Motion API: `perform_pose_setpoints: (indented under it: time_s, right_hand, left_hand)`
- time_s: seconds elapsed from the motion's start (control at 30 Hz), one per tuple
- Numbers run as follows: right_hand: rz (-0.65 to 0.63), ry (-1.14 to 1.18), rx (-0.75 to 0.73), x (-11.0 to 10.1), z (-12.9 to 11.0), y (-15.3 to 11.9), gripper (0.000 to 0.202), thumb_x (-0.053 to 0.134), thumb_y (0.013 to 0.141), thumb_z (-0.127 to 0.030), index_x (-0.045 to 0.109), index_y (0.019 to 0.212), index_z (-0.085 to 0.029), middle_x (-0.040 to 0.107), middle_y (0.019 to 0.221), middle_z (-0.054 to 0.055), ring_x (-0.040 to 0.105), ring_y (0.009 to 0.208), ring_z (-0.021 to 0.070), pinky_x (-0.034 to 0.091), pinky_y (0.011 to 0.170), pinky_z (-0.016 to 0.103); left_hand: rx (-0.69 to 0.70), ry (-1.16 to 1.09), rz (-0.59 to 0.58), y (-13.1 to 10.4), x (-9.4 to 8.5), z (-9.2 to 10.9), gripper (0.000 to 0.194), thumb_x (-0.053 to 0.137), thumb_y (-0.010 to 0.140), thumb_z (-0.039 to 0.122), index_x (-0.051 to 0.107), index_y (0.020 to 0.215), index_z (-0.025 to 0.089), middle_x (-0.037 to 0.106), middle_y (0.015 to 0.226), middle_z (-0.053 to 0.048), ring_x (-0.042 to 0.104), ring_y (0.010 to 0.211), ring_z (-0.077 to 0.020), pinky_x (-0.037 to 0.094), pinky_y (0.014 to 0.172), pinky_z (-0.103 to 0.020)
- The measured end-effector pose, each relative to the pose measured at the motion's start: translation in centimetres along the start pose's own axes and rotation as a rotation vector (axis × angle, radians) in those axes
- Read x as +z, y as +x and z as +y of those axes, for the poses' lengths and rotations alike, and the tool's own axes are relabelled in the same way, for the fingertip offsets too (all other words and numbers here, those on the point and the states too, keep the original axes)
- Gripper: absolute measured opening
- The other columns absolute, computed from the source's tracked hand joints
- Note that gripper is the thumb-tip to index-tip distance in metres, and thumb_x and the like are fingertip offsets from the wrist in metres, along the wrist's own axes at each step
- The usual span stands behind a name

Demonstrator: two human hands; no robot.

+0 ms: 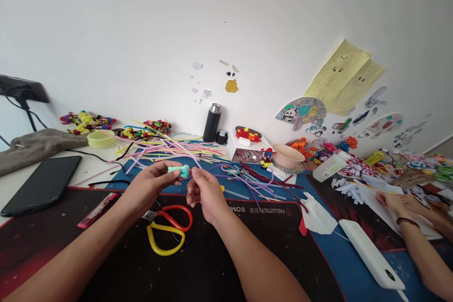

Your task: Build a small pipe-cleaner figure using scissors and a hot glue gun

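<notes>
Above the black mat, my left hand (pixel 153 180) grips a small mint-green fuzzy bundle (pixel 181 170), which looks like wound pipe cleaner. Its end points toward my right hand (pixel 207 191), whose thumb and index finger are pinched together at that end. What lies in that pinch is too small to make out; a thin purplish strand seems to run there. Below my hands lie scissors (pixel 166 244) with one red and one yellow handle loop, their blades partly hidden by my left forearm. A slim pink packet (pixel 97 210) rests left of the scissors.
Loose pipe cleaners (pixel 177 147) spread behind my hands, with purple ones (pixel 253 180) to the right. A black flask (pixel 212 123) and a beige bowl (pixel 288 155) stand by the wall. A phone (pixel 42 184) lies left, a white power bank (pixel 371 255) right, near another person's hands (pixel 399 205).
</notes>
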State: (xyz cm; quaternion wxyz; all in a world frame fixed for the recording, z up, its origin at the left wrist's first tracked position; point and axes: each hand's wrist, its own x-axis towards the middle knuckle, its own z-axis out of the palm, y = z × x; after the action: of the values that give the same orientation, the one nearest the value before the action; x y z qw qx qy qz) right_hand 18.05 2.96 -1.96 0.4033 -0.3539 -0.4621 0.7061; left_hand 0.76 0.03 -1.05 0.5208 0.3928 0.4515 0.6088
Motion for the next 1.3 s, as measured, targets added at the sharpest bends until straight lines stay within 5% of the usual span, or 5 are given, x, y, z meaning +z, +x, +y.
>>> perform_pose_setpoints:
  time_s: [0.27,0.63,1.03,1.3]
  right_hand:
    - [-0.055,-0.053,-0.116,-0.1,0.5,0.2,0.069,0.076,0.085,-0.076,0.065,0.123,-0.019,0.067,0.076,-0.003,0.065,0.043,0.0121,0.037,0.036,0.020]
    - [0.000,-0.082,-0.134,-0.2,0.8,0.2,0.056,0.080,0.085,-0.066,0.066,0.108,-0.018,0.067,0.070,-0.003,0.062,0.042,0.0112,0.036,0.035,0.019]
    - [-0.054,-0.065,-0.074,0.1,0.7,0.1,0.066,0.081,0.079,-0.077,0.064,0.107,-0.020,0.068,0.072,-0.004,0.063,0.043,0.0114,0.037,0.035,0.020]
    - [-0.133,0.035,0.073,0.2,0.5,-0.4,0.063,0.083,0.078,-0.078,0.063,0.090,-0.019,0.067,0.067,-0.002,0.061,0.046,0.0104,0.038,0.040,0.020]
  left_hand:
    - [-0.071,0.006,-0.051,-0.2,0.3,0.5,0.054,0.105,0.057,0.057,0.083,0.091,0.020,0.077,0.080,-0.004,0.070,0.070,-0.0191,0.057,0.065,-0.029]
    - [0.020,-0.011,0.000,-0.3,0.4,-0.1,0.049,0.104,0.060,0.053,0.083,0.094,0.023,0.076,0.090,-0.004,0.071,0.075,-0.0220,0.062,0.074,-0.036]
    - [0.071,0.125,-0.009,-0.7,0.4,0.8,0.048,0.102,0.064,0.054,0.082,0.095,0.023,0.079,0.091,-0.004,0.070,0.075,-0.0228,0.059,0.076,-0.037]
    - [0.089,0.032,0.029,-1.1,1.2,1.0,0.059,0.101,0.060,0.060,0.086,0.106,0.027,0.083,0.120,-0.012,0.070,0.124,-0.0388,0.060,0.095,-0.042]
